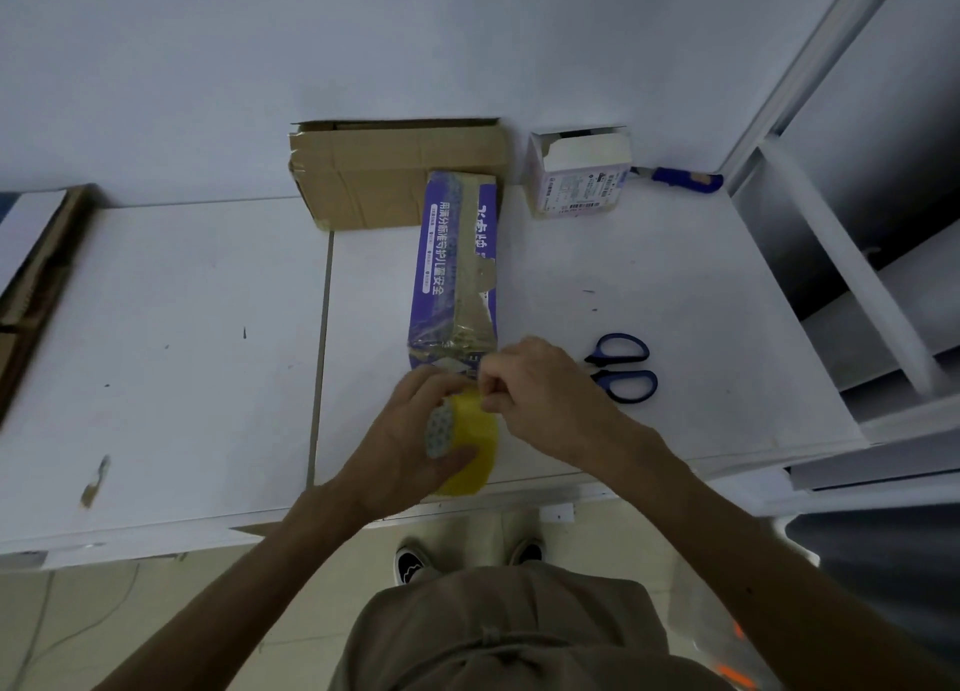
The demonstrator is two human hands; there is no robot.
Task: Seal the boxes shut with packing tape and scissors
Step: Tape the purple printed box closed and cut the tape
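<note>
Left hand (410, 430) grips tape roll (470, 430), right hand (540, 404) pinches its end; scissors (623, 368) beside, purple box (452, 264) behind

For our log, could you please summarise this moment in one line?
left hand: holds tape roll; right hand: pinches tape roll; scissors: on table

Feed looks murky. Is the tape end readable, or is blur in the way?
Head view: dim, bluish, no glare; right hand and tape roll slightly soft, so the tape end is not discernible; wide-angle lens skews the shelf frame at right.
</note>
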